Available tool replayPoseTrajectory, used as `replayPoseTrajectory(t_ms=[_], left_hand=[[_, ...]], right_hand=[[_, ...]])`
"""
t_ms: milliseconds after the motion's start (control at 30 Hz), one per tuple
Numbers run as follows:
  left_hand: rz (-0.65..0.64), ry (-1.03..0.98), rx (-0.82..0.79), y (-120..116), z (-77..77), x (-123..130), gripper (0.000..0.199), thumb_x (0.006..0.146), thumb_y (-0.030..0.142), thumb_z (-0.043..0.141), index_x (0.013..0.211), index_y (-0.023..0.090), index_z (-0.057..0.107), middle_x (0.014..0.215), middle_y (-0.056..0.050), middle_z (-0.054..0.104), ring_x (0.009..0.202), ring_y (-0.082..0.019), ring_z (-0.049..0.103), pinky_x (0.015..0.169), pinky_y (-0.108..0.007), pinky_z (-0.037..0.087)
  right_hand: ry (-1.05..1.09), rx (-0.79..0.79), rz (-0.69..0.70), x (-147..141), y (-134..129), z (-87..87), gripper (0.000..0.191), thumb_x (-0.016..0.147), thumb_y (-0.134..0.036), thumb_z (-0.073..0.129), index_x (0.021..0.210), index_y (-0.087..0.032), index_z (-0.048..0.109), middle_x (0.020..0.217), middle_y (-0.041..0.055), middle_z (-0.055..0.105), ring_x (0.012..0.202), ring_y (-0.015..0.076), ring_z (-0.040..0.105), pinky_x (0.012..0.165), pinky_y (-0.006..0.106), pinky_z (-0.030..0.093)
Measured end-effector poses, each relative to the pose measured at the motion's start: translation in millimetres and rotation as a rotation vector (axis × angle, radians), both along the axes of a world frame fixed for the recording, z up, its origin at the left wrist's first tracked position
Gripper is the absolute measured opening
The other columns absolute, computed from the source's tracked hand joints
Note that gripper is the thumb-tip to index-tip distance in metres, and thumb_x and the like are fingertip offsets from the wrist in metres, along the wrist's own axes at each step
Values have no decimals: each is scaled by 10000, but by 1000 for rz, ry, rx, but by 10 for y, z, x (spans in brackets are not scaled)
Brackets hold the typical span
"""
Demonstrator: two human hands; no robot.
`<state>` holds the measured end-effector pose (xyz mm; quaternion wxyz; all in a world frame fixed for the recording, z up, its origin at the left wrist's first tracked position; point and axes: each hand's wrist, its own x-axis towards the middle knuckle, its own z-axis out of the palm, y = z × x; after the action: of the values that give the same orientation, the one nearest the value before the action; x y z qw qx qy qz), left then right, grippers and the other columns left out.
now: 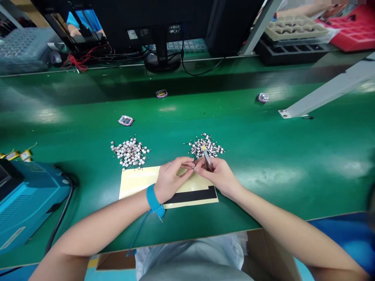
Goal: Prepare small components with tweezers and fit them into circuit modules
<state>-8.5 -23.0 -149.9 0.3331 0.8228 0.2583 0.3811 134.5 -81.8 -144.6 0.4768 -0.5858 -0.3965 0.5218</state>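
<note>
The person's left hand (171, 179), with a thin ring on one finger, pinches thumb and forefinger closed on a tiny silvery piece (193, 167), too small to make out clearly. A bright blue wrist strap (152, 199) circles that wrist, and a thin blue cord (139, 234) hangs from it over the bench edge. The right hand (218, 175) is clamped around slim metal tweezers (208, 160), whose tips point down near the left fingertips. The two hands are close together, and their fingers almost meet at the tiny piece.

Just beyond the hands lie two loose heaps of small square white-and-copper pieces: one (205, 146) directly past the tweezers and the other (130, 153) further left. Under the hands is a pale yellow sheet (140, 183) with a black strip (190, 196) along its near edge, on a glossy green workbench mat (263, 183).

Three small pink-rimmed square devices (125, 120) sit further out on the mat. At the left stand a teal machine (29, 199) with a black cable (60, 220) and small yellow wired batteries (25, 155). A pale metal bracket (331, 89) crosses the far right of the bench. Beyond are a black monitor stand (161, 58), tangled red wires (79, 60), a beige compartment tray (294, 27) on a black tray (290, 52), and a red bin (351, 31). A co-worker's blue sleeve (83, 19) shows behind the equipment.
</note>
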Motion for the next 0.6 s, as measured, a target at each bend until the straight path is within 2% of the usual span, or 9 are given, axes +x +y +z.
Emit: replayPoseTrajectory(t_ms=[100,167,267,333,400,467,533,600], left_hand=[[-16,-6,-16,-12,1,4,195,731,138,603,901,160,512,796,-8,661,696,-93,644,673,-181,537],[-28,-20,-78,-12,9,4,195,729,154,609,899,160,513,787,-8,660,696,-95,643,674,-184,540],[-40,-46,-175,0,32,-1,184,726,176,618,878,154,517,778,-17,656,696,-98,640,679,-192,540],[-43,-51,-190,4,42,-7,157,731,192,614,854,153,524,775,-24,652,700,-107,639,680,-206,540],[-39,-36,-164,-8,38,-14,141,737,200,606,846,159,525,771,-23,651,699,-114,640,670,-215,537],[-42,-16,-122,-35,28,-15,145,744,201,596,861,167,517,774,-15,649,698,-113,640,661,-210,531],[-67,7,-80,-46,36,-8,172,754,206,582,904,172,503,796,-13,643,708,-107,638,659,-200,526],[-117,74,-25,19,88,-5,221,759,225,576,957,171,494,858,-28,628,742,-110,632,679,-206,522]], right_hand=[[117,-18,-27,12,21,0,190,612,-276,672,577,-153,532,660,-3,555,669,118,501,629,242,363],[223,-53,-27,48,36,3,234,582,-256,700,544,-147,497,659,-8,570,627,96,499,586,222,356],[343,-118,10,115,43,16,284,568,-251,723,540,-137,465,645,-13,583,483,43,413,440,186,244],[372,-127,33,136,38,30,286,580,-263,721,556,-135,466,658,-14,591,434,25,359,409,185,190],[343,-94,34,123,28,44,277,587,-272,720,564,-136,479,673,-12,592,482,39,419,447,181,265],[264,-58,22,86,22,51,272,580,-289,725,566,-138,499,671,-8,582,592,78,500,559,202,361],[166,-34,-18,60,24,50,289,566,-323,728,560,-140,504,659,2,575,667,119,538,646,242,401],[75,-12,-78,83,40,47,308,555,-357,726,561,-144,503,673,19,582,689,145,547,662,268,411]])
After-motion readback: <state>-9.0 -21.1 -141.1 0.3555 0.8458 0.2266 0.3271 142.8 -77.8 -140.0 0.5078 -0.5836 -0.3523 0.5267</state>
